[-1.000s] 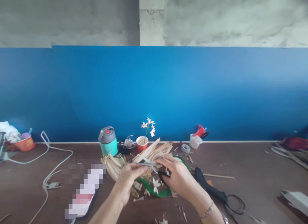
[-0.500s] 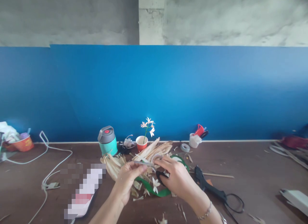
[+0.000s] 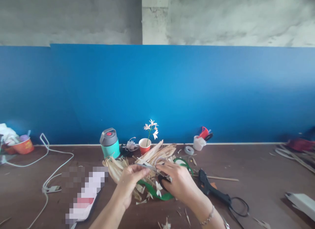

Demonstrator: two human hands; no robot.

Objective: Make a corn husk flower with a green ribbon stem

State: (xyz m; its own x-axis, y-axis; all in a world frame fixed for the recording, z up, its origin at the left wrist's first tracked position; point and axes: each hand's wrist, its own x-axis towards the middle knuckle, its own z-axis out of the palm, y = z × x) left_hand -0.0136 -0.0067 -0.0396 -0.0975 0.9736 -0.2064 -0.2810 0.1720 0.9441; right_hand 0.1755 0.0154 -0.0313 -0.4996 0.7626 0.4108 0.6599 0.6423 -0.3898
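Note:
My left hand (image 3: 129,183) is closed in a pinch on a thin pale strip (image 3: 145,166), held above a pile of dried husks (image 3: 157,152). My right hand (image 3: 178,179) is closed round scissors (image 3: 163,183), whose black handle loop shows under the fingers; the blades are mostly hidden. The fingertips of both hands nearly meet at the strip. Below them lie a green ribbon (image 3: 159,195) and a small white flower (image 3: 158,188). Behind the pile, a red paper cup (image 3: 145,149) holds a green stem with several pale flowers (image 3: 152,125).
A teal jar (image 3: 110,148) stands at the back left. A pixelated phone (image 3: 86,199) and white cable (image 3: 59,170) lie left. To the right are a black glue gun (image 3: 214,191), a thin stick (image 3: 226,178), a tape roll (image 3: 189,150) and a white cup of tools (image 3: 199,143).
My right hand has shifted very slightly left along the strip, its fingertips at the strip's end. My left hand keeps its pinch, almost unmoved. The view tilts a touch.

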